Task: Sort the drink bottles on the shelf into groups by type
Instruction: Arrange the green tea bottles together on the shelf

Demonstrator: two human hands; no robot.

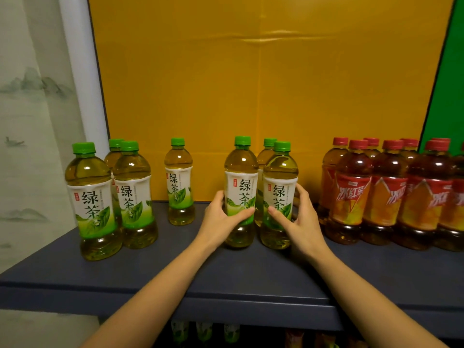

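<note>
Green tea bottles with green caps stand on the dark blue shelf (251,277). Three are grouped at the left (93,197), one stands alone at the back (179,182), and three stand in the middle. My left hand (223,217) wraps around the front middle green tea bottle (241,187). My right hand (298,219) wraps around the green tea bottle beside it (280,194). A third bottle (266,156) is partly hidden behind these two. Several red-capped iced tea bottles (389,192) are packed together at the right.
A yellow panel (251,84) backs the shelf, with a green panel (449,96) at the right and a curtain (32,121) at the left. More bottles show dimly on a lower shelf (206,332). Bare shelf lies between the left group and the middle bottles.
</note>
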